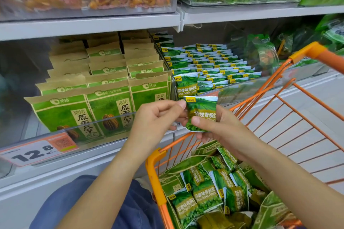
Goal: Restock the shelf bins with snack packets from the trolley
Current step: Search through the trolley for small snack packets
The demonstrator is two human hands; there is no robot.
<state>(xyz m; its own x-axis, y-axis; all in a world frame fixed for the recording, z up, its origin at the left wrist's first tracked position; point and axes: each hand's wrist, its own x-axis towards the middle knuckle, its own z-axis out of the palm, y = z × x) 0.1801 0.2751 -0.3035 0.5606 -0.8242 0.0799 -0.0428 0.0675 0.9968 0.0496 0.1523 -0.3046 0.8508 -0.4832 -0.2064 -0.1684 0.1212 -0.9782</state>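
Note:
Both my hands hold one small green garlic pea packet [202,109] upright, just in front of the shelf edge. My left hand [158,119] pinches its left edge near the top. My right hand [214,126] grips its lower part, thumb across the front. Directly behind it is a clear shelf bin [242,91] filled with rows of the same pea packets [210,65]. Below my hands, the orange wire trolley [154,171] holds several more pea packets [204,191] and some kraft-and-green bags.
Left of the pea bin stand rows of kraft-and-green sunflower seed bags [104,102] behind a clear front with a 12.8 price tag [37,151]. An upper shelf [89,24] carries bins of dried fruit and green snacks. My knee in blue trousers [111,210] is at the bottom.

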